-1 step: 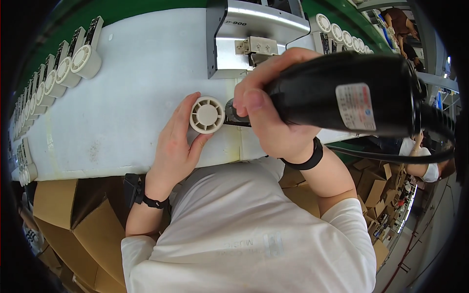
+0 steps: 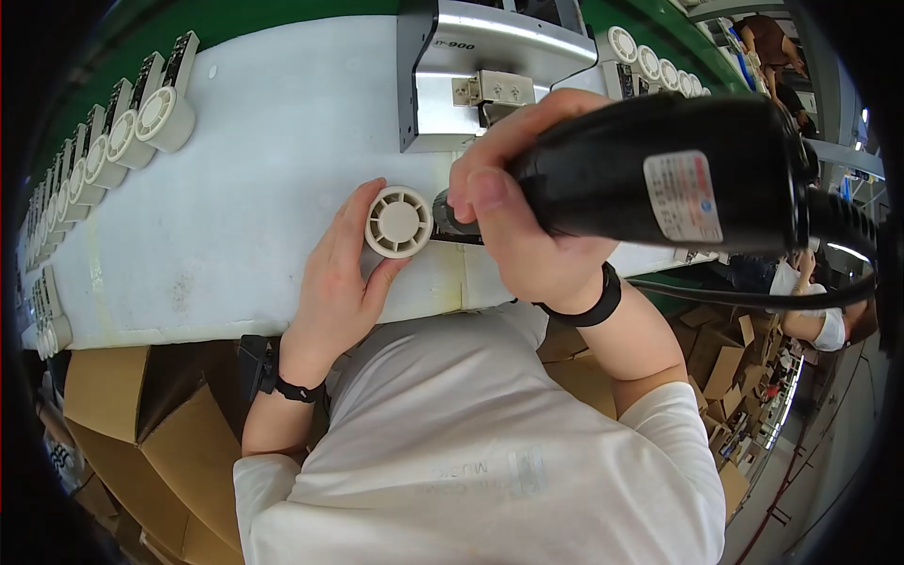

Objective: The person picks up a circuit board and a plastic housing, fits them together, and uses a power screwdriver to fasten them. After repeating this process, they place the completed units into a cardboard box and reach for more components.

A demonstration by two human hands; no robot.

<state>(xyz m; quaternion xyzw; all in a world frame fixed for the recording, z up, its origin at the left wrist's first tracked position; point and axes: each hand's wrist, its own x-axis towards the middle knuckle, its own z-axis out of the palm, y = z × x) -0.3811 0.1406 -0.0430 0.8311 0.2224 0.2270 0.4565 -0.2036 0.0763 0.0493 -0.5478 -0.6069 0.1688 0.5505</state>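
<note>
My left hand point(image 2: 341, 268) curls its thumb and fingers round the sides of a white round slotted cap point(image 2: 398, 222), which rests on the pale work surface point(image 2: 273, 122). A dark strip point(image 2: 457, 239) runs from the cap's right side and passes under my right hand point(image 2: 527, 212). That hand is wrapped round a thick black electric screwdriver point(image 2: 650, 174) with a label on its body. The grey nose of the screwdriver point(image 2: 450, 215) points down close beside the cap; its tip is hidden.
A silver-grey machine point(image 2: 508, 52) stands at the far edge. Similar capped parts line the left point(image 2: 166, 120) and far right point(image 2: 622, 45). The screwdriver's black cable point(image 2: 753, 299) loops at right. Open cardboard boxes point(image 2: 179, 461) stand below the surface. Other people point(image 2: 767, 47) are at far right.
The rear of the screwdriver has tilted very slightly upward and to the left in the picture. My left hand and the slotted cap stay where they were.
</note>
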